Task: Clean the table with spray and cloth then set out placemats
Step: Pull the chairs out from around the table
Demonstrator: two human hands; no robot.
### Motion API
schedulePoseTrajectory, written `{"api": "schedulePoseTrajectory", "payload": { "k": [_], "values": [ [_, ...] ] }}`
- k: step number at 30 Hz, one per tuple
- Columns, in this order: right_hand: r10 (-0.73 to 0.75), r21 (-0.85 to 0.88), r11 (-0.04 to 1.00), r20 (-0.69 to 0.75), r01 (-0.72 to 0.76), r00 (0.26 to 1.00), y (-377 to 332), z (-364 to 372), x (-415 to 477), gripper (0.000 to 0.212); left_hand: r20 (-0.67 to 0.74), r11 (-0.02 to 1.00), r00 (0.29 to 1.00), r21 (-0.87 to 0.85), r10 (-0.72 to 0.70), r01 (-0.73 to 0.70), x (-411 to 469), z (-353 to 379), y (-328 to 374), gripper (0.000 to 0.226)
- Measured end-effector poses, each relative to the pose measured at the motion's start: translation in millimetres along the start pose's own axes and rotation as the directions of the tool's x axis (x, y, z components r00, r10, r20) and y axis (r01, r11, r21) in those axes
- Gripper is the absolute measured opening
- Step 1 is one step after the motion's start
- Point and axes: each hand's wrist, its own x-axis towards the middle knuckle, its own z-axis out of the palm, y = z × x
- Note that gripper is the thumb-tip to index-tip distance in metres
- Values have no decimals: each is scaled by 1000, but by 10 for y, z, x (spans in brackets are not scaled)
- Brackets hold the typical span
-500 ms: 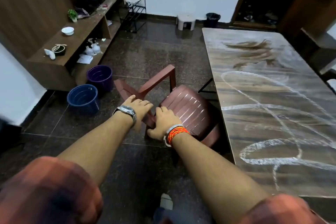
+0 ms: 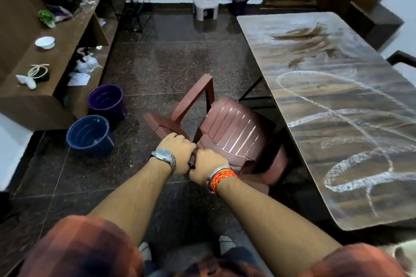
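Observation:
A long wood-grain table runs down the right side, its top marked with white chalky loops and a brown smear near the far end. A maroon plastic armchair stands at the table's left edge, turned toward it. My left hand, with a steel watch on the wrist, grips the top of the chair's backrest. My right hand, with orange threads on the wrist, grips the same backrest edge right beside it. No spray, cloth or placemats show.
A blue bucket and a purple bucket stand on the dark floor left of the chair. A low wooden shelf unit with small items lines the left wall. A white stool and a dark bin sit at the far wall.
Both hands, which lay flatter on the backrest, have curled round its top edge. The view has drawn back slightly and the chair sits a little closer to me.

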Motion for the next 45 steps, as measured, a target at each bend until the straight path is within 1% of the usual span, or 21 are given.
{"api": "schedulePoseTrajectory", "payload": {
  "k": [2, 5, 8, 12, 15, 17, 20, 24, 26, 28, 30, 32, 34, 36, 40, 45],
  "values": [
    [90, -12, 996, -19, -90, 996, -93, 12, -41, 41, -34, 998, 998, 32, 56, -55, -7, 80, -73, 32],
    [246, -21, 969, -76, -248, 966, -259, 16, -140, 40, -59, 979, 981, 95, 186, -180, -11, 139, -209, 23],
    [340, 10, 940, -91, -340, 936, -432, 34, -161, 36, -67, 949, 957, 168, 282, -267, 15, 121, -357, 19],
    [417, 37, 909, -103, -415, 903, -714, 97, -159, 32, -45, 897, 913, 208, 406, -389, 1, 146, -584, 18],
    [441, 58, 898, -111, -437, 891, -913, 132, -96, 31, -11, 844, 862, 206, 508, -495, 52, 120, -816, 17],
    [448, 81, 894, -118, -441, 886, -1012, 125, -11, 32, 6, 821, 837, 189, 547, -538, 109, 119, -959, 19],
    [465, 125, 884, -117, -451, 878, -1143, 91, 201, 32, 34, 794, 815, 208, 578, -572, 285, 113, -1210, 20],
    [479, 182, 875, -177, -450, 860, -1234, -3, 561, 30, 59, 778, 804, 218, 592, -589, 649, 72, -1573, 20],
    [483, 210, 871, -193, -445, 854, -1260, -80, 749, 30, 66, 769, 791, 196, 609, -609, 854, 17, -1742, 26],
    [500, 237, 859, -195, -454, 844, -1288, -169, 923, 31, 99, 739, 763, 199, 639, -644, 1043, -91, -1922, 34],
    [540, 259, 832, -174, -491, 824, -1312, -236, 1054, 34, 100, 735, 761, 205, 641, -646, 1240, -213, -2152, 41],
    [573, 257, 807, -121, -532, 811, -1292, -246, 1040, 39, 102, 733, 766, 232, 635, -639, 1319, -267, -2255, 42],
    [598, 227, 788, -61, -572, 799, -1251, -245, 1046, 38, 109, 716, 753, 247, 649, -653, 1432, -270, -2316, 38],
    [601, 175, 790, -32, -587, 799, -1189, -236, 995, 39, 105, 720, 758, 251, 644, -647, 1526, -276, -2343, 36],
    [665, 127, 746, -78, -654, 743, -1145, -228, 1140, 33, 89, 697, 741, 281, 666, -660, 1854, -352, -2545, 38],
    [720, 149, 693, -100, -706, 686, -1250, -431, 1690, 30, 102, 642, 696, 311, 711, -701, 2391, -544, -2787, 41]
  ]
}}
